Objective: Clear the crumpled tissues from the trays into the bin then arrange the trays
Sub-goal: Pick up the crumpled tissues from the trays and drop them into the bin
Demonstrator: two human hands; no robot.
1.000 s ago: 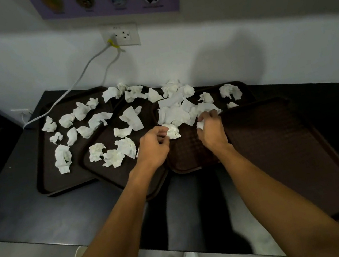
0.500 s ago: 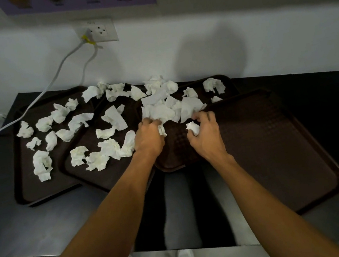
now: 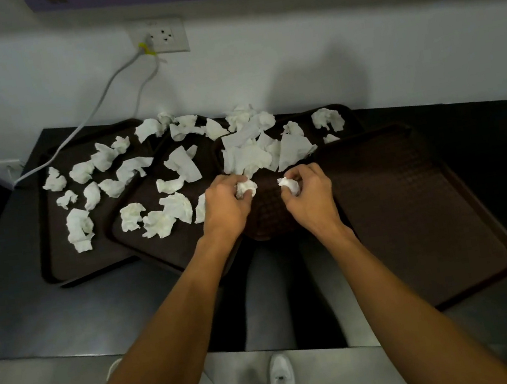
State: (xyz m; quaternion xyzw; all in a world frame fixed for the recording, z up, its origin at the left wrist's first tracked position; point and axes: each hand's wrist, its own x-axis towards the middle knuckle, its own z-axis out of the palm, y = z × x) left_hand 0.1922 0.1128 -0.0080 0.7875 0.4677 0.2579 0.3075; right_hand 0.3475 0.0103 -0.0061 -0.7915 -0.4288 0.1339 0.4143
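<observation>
As hands (image 3: 224, 204) (image 3: 310, 197) seemingly clutch tissues (image 3: 246, 188) (image 3: 289, 185), fingers (image 3: 303, 171) curled

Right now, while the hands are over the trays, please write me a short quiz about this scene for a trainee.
1. True or false: the rightmost tray has tissues lying on it.
2. What do the left hand and the right hand each hold? A) a crumpled tissue B) a tray's edge C) nothing
3. Fill in: the white cable is plugged into the wall ___.
Key: 1 false; 2 A; 3 socket.
</observation>
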